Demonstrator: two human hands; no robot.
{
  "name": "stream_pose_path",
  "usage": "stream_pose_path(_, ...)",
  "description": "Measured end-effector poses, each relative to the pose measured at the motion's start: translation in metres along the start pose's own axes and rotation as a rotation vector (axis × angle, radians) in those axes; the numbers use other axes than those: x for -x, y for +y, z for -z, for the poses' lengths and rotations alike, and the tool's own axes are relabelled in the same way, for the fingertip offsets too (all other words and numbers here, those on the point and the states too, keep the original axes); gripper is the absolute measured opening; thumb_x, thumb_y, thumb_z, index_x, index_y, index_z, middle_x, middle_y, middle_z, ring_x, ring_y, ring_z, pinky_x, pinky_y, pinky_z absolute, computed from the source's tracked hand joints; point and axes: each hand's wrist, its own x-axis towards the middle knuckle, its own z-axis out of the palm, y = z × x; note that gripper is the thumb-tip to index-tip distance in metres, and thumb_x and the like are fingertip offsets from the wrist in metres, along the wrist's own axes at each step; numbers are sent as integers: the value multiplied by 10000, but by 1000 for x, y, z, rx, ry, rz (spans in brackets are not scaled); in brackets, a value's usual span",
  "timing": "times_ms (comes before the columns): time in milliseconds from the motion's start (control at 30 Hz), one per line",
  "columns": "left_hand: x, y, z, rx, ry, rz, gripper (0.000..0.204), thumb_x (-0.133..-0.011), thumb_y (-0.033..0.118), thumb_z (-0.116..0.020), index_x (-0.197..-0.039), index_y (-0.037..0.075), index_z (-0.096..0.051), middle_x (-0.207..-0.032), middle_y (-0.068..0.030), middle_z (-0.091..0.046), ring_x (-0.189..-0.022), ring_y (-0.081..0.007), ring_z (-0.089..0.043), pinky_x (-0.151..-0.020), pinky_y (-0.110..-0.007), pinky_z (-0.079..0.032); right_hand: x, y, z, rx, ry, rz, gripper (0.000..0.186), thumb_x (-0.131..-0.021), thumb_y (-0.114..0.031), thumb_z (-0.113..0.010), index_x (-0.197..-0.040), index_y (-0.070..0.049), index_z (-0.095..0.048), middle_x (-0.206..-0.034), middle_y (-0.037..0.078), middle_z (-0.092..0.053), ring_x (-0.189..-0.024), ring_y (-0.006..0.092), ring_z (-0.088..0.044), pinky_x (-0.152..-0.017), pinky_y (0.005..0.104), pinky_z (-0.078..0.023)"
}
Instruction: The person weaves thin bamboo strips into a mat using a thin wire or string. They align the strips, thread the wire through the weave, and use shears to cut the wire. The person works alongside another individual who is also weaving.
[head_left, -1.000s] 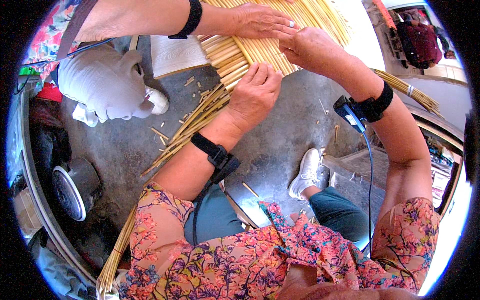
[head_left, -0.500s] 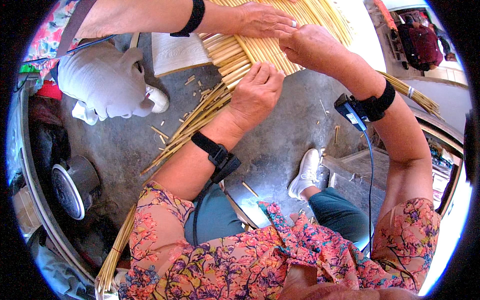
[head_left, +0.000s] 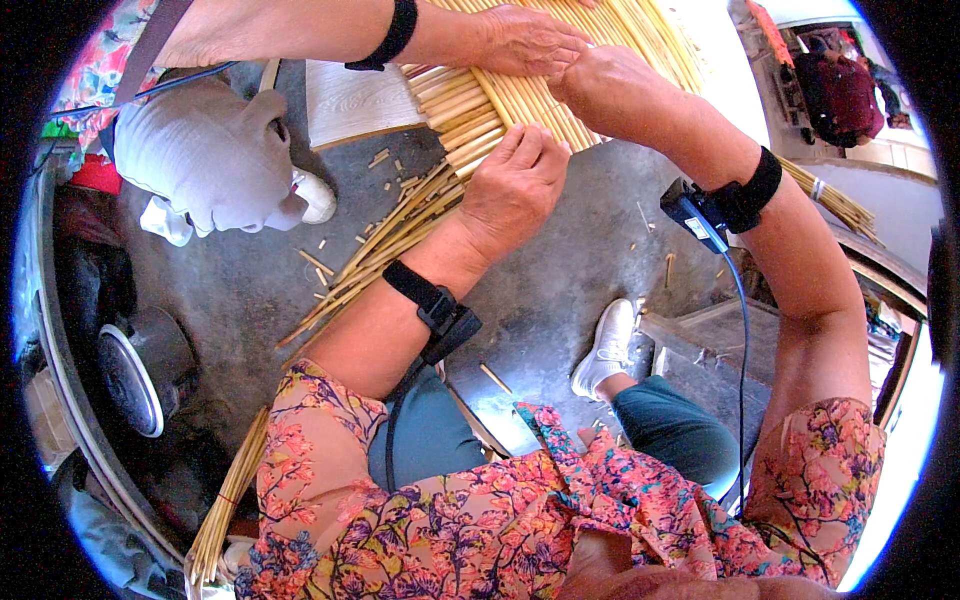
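Observation:
A mat of yellow reed stalks [head_left: 545,105], crossed in two directions, lies on the work surface at the top. My left hand [head_left: 512,190] is closed at the mat's near edge, fingertips pressed together over the stalk ends. My right hand [head_left: 615,92] is curled on the mat farther right; its fingertips are hidden, and so is whatever they hold. A co-worker's hand [head_left: 530,42] rests flat on the stalks from the left, its fingers meeting my right hand.
Loose stalks [head_left: 375,245] slant down beside my left forearm, with cut bits on the floor. A tied bundle [head_left: 228,500] stands lower left, another bundle [head_left: 835,200] lies right. A lidded pot [head_left: 150,370] sits at left. A pale board [head_left: 360,100] adjoins the mat.
My right hand has shifted slightly left, with its forearm. The co-worker's hand has barely moved. My left hand stays at the mat's edge.

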Motion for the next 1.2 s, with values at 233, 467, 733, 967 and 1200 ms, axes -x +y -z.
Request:
stream_pose_path(233,1,0,1,42,16,13,211,-663,87,-560,-867,35,-570,-785,-68,-481,-788,-221,-531,-710,-311,-481,-6,-1,0,-47,-197,-48,36,-698,-54,-578,-683,-60,-610,-655,140,-605,-653,302,-622,-557,384,-483)
stream_pose_path(467,0,1,1,25,18,9,213,-668,81,-564,-875,32,-576,-792,-71,-489,-787,-225,-537,-707,-315,-486,-6,4,-10,-48,-141,-1,52,-691,-32,-569,-700,-57,-614,-685,140,-615,-674,303,-623,-567,390,-485)
stream_pose_path(733,0,0,3,20,20,1,199,-671,84,-570,-862,29,-587,-826,-81,-516,-811,-230,-549,-720,-317,-489,-10,3,-6,-41,-188,10,74,-676,-20,-564,-702,-59,-622,-694,143,-620,-682,301,-628,-572,374,-497)
stream_pose_path(967,1,0,2,0,-9,3,224,-670,92,-556,-880,24,-589,-860,-87,-536,-838,-236,-552,-744,-314,-489,-11,0,-8,-51,-186,-25,88,-670,-7,-562,-694,-58,-630,-687,147,-623,-679,296,-633,-571,370,-503)
stream_pose_path(1200,1,0,1,-11,-10,-6,262,-672,94,-540,-921,20,-581,-879,-90,-540,-847,-237,-552,-758,-316,-487,-13,-2,-8,-34,-209,-10,96,-668,4,-554,-688,-45,-634,-674,151,-618,-667,294,-632,-572,366,-502)
